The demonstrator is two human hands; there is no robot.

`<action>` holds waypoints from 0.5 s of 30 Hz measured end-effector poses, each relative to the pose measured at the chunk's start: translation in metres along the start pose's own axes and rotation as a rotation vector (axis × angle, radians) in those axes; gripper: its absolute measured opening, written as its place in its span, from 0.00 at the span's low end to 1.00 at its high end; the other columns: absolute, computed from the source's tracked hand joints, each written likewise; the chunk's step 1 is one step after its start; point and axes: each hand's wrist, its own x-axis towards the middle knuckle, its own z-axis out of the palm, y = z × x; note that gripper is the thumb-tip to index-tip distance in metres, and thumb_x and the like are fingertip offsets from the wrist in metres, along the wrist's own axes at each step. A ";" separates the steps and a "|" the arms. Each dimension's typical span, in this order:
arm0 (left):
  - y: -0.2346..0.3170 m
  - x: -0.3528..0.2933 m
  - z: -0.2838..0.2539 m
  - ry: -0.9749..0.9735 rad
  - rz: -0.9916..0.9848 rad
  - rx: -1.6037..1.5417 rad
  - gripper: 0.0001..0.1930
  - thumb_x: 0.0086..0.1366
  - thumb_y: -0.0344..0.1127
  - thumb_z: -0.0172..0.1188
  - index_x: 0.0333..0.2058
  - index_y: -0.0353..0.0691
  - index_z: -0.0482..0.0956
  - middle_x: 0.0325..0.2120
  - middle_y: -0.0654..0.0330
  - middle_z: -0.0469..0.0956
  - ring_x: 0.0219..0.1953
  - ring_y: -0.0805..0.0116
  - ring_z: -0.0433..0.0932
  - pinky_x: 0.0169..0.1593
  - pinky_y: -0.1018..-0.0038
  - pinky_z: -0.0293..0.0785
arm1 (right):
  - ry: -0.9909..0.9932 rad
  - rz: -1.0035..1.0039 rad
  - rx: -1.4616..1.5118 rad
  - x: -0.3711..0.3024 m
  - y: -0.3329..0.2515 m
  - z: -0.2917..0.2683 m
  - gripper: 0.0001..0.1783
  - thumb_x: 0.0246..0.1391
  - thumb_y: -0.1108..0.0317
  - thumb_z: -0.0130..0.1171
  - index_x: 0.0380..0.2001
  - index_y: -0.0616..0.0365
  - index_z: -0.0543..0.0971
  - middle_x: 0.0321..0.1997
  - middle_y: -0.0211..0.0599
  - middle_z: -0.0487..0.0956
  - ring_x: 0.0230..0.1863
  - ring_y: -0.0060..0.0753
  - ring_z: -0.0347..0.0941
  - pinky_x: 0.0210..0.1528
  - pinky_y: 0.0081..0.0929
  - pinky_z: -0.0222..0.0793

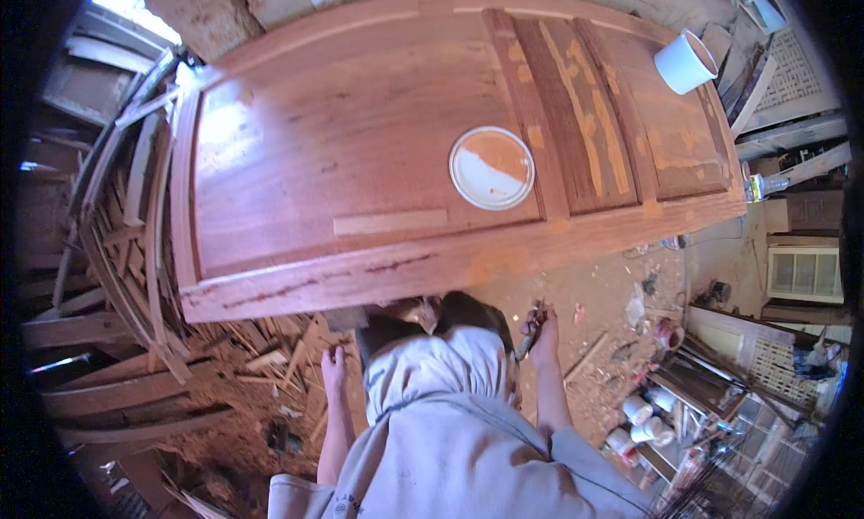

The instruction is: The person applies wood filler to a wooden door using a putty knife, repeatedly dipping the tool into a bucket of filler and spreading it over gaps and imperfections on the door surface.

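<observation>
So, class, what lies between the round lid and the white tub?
In the head view, a narrow recessed panel with orange smears lies between the round lid and the white tub, with a wooden strip along each side.

I could pass over the left half of the wooden door (297,132) | wood strip (390,222) near its front edge | lid (486,179) mid-door, white bucket (679,66) far right block me
</observation>
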 end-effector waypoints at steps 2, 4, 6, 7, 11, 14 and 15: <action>0.002 0.010 -0.011 -0.022 0.034 -0.004 0.17 0.67 0.43 0.55 0.42 0.32 0.77 0.31 0.54 0.80 0.32 0.68 0.76 0.38 0.71 0.73 | -0.079 -0.163 -0.019 0.019 0.007 -0.001 0.16 0.66 0.49 0.48 0.34 0.49 0.70 0.21 0.24 0.65 0.18 0.18 0.60 0.20 0.20 0.60; 0.007 0.016 -0.013 -0.075 0.043 0.002 0.17 0.68 0.42 0.55 0.43 0.32 0.77 0.32 0.53 0.80 0.33 0.67 0.77 0.40 0.70 0.73 | -0.093 -0.381 -0.126 0.034 0.007 0.000 0.16 0.66 0.51 0.49 0.29 0.48 0.66 0.18 0.21 0.61 0.18 0.15 0.58 0.20 0.17 0.56; 0.017 0.015 -0.019 -0.049 0.116 0.078 0.16 0.68 0.42 0.55 0.42 0.32 0.77 0.35 0.53 0.80 0.37 0.66 0.77 0.44 0.70 0.73 | -0.111 -0.478 -0.219 0.053 0.004 0.005 0.16 0.66 0.52 0.49 0.28 0.48 0.66 0.18 0.20 0.60 0.18 0.14 0.56 0.19 0.16 0.54; 0.012 0.017 -0.023 -0.051 0.124 0.086 0.16 0.68 0.42 0.55 0.42 0.32 0.77 0.35 0.53 0.80 0.37 0.66 0.77 0.44 0.70 0.73 | -0.130 -0.568 -0.336 0.062 0.004 0.005 0.16 0.66 0.53 0.50 0.28 0.48 0.65 0.17 0.19 0.59 0.17 0.12 0.55 0.19 0.15 0.51; 0.007 0.028 -0.028 -0.062 0.116 0.053 0.16 0.68 0.41 0.55 0.43 0.32 0.76 0.37 0.52 0.80 0.40 0.65 0.78 0.46 0.70 0.73 | -0.004 -0.762 -0.510 0.100 0.019 -0.008 0.16 0.67 0.54 0.50 0.27 0.49 0.65 0.18 0.16 0.58 0.18 0.10 0.51 0.19 0.15 0.47; 0.008 0.018 -0.028 -0.088 0.184 0.019 0.15 0.68 0.39 0.56 0.44 0.33 0.76 0.37 0.53 0.80 0.39 0.66 0.78 0.45 0.71 0.73 | 0.031 -0.788 -0.514 0.114 0.029 -0.012 0.17 0.67 0.53 0.49 0.27 0.49 0.65 0.18 0.16 0.57 0.18 0.10 0.51 0.19 0.16 0.45; 0.015 0.010 -0.028 -0.085 0.178 0.025 0.15 0.68 0.39 0.56 0.44 0.33 0.76 0.37 0.53 0.80 0.39 0.66 0.78 0.45 0.71 0.73 | 0.029 -0.779 -0.515 0.113 0.031 -0.009 0.17 0.67 0.53 0.49 0.27 0.49 0.65 0.18 0.16 0.57 0.18 0.10 0.51 0.19 0.16 0.45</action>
